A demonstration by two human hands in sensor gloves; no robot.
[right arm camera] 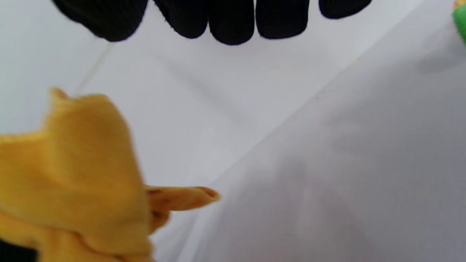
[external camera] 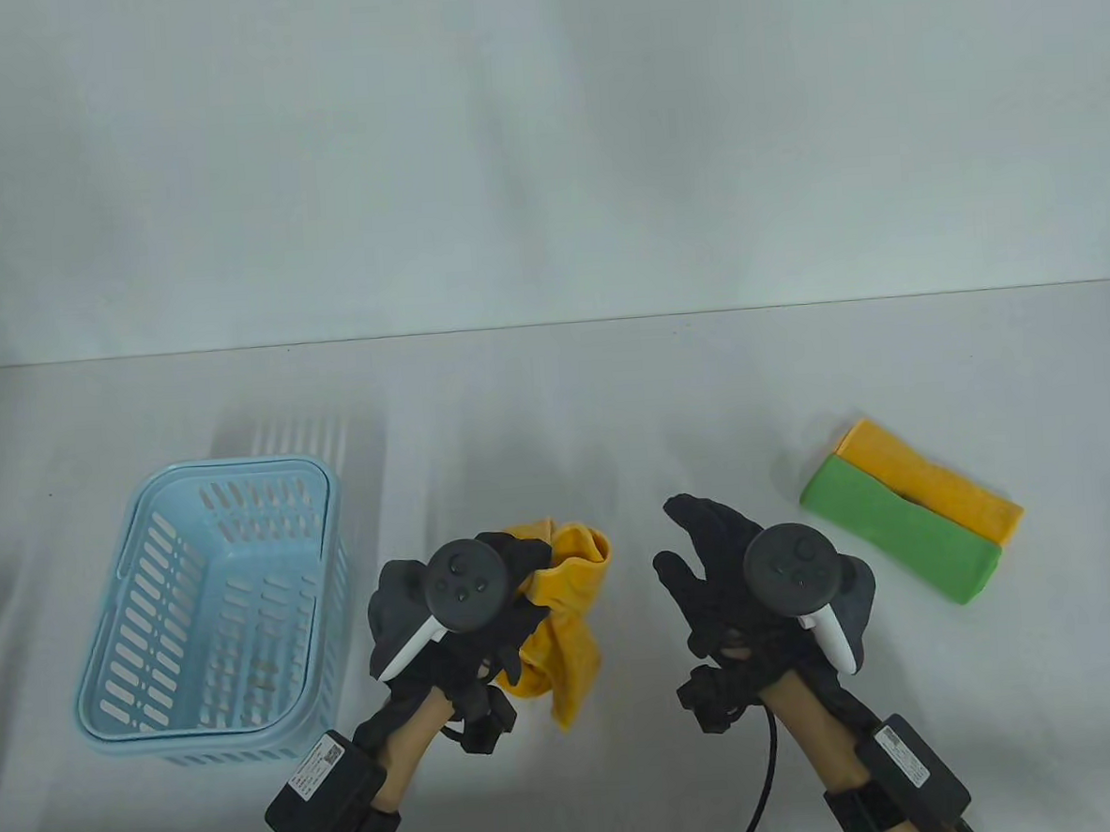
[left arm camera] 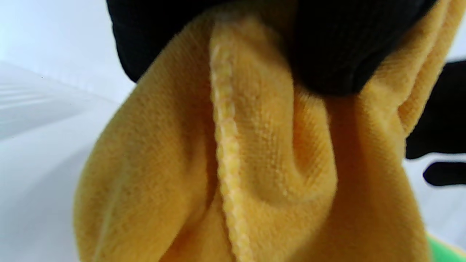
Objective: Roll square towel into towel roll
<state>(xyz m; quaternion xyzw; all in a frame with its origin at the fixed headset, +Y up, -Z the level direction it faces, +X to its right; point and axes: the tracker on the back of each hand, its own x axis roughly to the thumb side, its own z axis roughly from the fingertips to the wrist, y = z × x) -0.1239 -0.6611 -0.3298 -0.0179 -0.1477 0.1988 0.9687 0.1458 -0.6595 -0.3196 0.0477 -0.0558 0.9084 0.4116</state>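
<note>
Holding the Bunched Towel: Left Hand Grips, Right Hand Free

Gripping the yellow towel, the left hand has its fingers curled round a gathered bunch of cloth. The left wrist view shows dark fingertips pinching folds on either side of a stitched hem. The towel is crumpled, not spread flat; its loose end hangs down toward the table, on the side of the left hand that faces the right hand.

The right hand holds nothing. Its fingers are relaxed and lightly spread, palm turned toward the towel. The right wrist view confirms bare fingertips above the table, with the towel low at that view's left edge.

Key relation: the towel lies between the two hands, touching only the left and near the right. No long axis is readable while the cloth stays bunched. The likely next step is for the right hand to take a free corner so the towel can be opened out flat.

A blue basket stands left of the left hand. Two folded towels, green and yellow, lie to the right, apart from the right hand.
</note>
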